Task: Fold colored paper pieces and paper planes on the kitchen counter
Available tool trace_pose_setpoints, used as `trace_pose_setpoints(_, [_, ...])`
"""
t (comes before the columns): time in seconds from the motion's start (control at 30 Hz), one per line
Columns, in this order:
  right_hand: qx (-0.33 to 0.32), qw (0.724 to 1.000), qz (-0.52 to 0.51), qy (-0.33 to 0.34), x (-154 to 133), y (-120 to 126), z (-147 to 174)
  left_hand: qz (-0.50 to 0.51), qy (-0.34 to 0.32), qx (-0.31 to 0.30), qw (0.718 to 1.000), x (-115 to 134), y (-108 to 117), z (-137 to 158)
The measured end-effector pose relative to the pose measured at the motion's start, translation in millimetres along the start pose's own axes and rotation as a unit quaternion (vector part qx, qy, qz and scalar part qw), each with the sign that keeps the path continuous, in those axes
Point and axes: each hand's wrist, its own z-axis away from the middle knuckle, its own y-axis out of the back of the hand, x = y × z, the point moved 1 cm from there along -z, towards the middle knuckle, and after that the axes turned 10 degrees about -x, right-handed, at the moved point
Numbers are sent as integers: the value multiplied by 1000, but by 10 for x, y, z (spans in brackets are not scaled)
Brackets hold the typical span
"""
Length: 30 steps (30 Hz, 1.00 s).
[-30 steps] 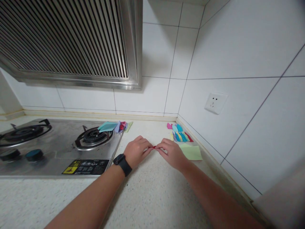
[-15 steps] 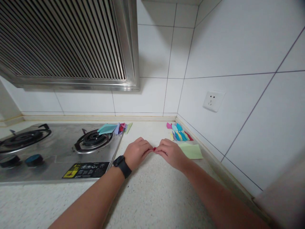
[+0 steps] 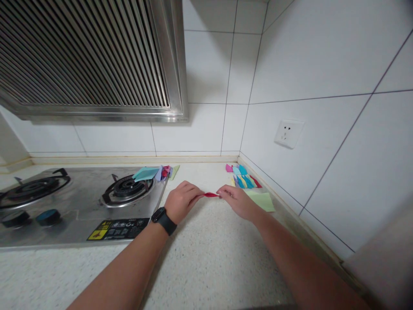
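Note:
Between my two hands, just over the counter, is a narrow red piece of folded paper (image 3: 211, 195). My left hand (image 3: 183, 200), with a black watch on its wrist, pinches the paper's left end. At the other end, the fingertips of my right hand (image 3: 237, 199) close on the paper. Its tips are partly covered by my fingers. Beyond my right hand lies a pale green sheet of paper (image 3: 265, 201), partly hidden by that hand. Behind it, several small folded papers (image 3: 247, 181) in blue, yellow, pink and red sit in rows near the wall.
A gas stove (image 3: 77, 215) is set into the counter (image 3: 193, 267) on the left. Colourful paper pieces (image 3: 146, 173) rest over its right burner and edge. A range hood (image 3: 97, 112) hangs above. The tiled right wall carries a socket (image 3: 288, 133).
My hands have drawn slightly apart, so more of the red paper shows between them. The view has shifted a little. The other papers lie as before.

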Motion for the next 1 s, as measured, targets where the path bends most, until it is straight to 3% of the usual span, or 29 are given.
trace_pose_setpoints(0.47, [24,990,-136,-38,-9,35,-12,8,9,-26,1000,43,25,-4])
trace_pose_setpoints(0.67, [14,984,-175,-15,-4,-47,-17,28,5,-32,999,137,-22,-20])
trace_pose_setpoints(1.0, [51,974,-219,1,20,-62,-37,5,15,0,1000,135,23,-11])
